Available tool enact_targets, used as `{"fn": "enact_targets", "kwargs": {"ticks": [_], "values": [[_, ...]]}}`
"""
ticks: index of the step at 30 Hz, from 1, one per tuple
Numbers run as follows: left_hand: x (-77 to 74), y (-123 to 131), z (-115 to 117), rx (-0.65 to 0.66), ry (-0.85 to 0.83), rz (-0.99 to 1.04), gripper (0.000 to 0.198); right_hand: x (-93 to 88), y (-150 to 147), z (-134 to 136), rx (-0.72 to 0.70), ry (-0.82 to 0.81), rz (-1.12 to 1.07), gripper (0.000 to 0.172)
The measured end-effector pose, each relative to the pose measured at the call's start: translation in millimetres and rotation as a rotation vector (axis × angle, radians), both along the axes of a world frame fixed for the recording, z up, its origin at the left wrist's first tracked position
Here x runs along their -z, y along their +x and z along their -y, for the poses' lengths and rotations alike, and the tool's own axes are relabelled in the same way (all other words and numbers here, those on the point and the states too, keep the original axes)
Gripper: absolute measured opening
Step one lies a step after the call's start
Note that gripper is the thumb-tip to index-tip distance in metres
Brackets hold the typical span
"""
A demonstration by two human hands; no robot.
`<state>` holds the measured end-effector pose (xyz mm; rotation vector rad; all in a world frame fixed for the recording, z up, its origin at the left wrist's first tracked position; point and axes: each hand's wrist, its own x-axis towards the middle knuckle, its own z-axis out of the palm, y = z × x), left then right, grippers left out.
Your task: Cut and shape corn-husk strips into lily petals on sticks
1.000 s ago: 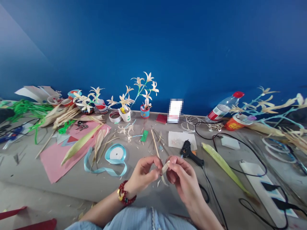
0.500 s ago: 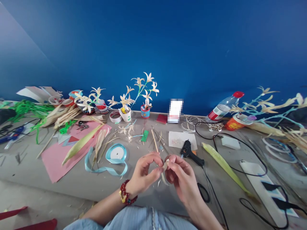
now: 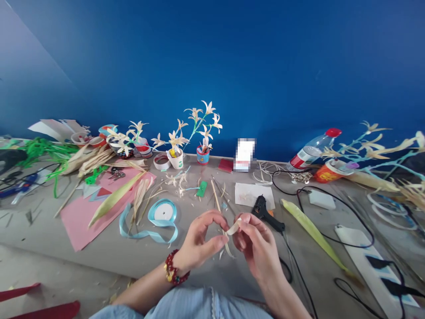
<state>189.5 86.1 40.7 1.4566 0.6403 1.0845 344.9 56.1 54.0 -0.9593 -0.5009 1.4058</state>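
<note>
My left hand [image 3: 199, 241] and my right hand [image 3: 257, 243] meet over the near middle of the grey table [image 3: 206, 266]. Between their fingertips they pinch a small pale husk strip [image 3: 232, 228], with thin curls hanging below it. My left wrist wears a red bead bracelet [image 3: 172, 269]. A thin wooden stick [image 3: 216, 200] lies just beyond my left fingers. A black glue gun [image 3: 265, 212] lies on the table right behind my right hand.
A light blue ribbon roll [image 3: 162, 212] and a pink sheet [image 3: 86, 208] lie to the left. Cups of husk flowers [image 3: 199, 133] line the blue wall. A plastic bottle [image 3: 310, 153], black cables [image 3: 332, 239], a green husk [image 3: 312, 230] and a power strip [image 3: 372, 261] fill the right.
My hands have stayed together and kept working the husk strip. The right fingers have shifted the strip's end slightly outward. The view has drifted a little.
</note>
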Motion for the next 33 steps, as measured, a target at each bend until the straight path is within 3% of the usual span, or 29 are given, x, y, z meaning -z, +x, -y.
{"fn": "enact_targets", "kwargs": {"ticks": [3, 10, 18, 27, 33], "values": [[-2.2, 7, -1, 0.003, -0.019, -0.033, 0.014, 3.0, -3, 2, 0.003, -0.013, 0.013, 0.028], [13.4, -3, -2, 0.11, -0.105, 0.086, 0.022, -2.0, 5, -2, 0.051, -0.006, -0.045, 0.023], [-3.9, -2, -8, 0.011, -0.03, 0.019, 0.016, 2.2, 3, 2, -0.05, 0.018, 0.023, 0.027], [-12.8, -14, -19, 0.198, 0.064, -0.221, 0.028, -7.8, 17, -5, -0.49, 0.044, 0.176, 0.03], [-25.0, -18, -24, 0.262, 0.165, -0.333, 0.027, -7.9, 18, -9, -0.569, 0.072, 0.342, 0.023]]}}
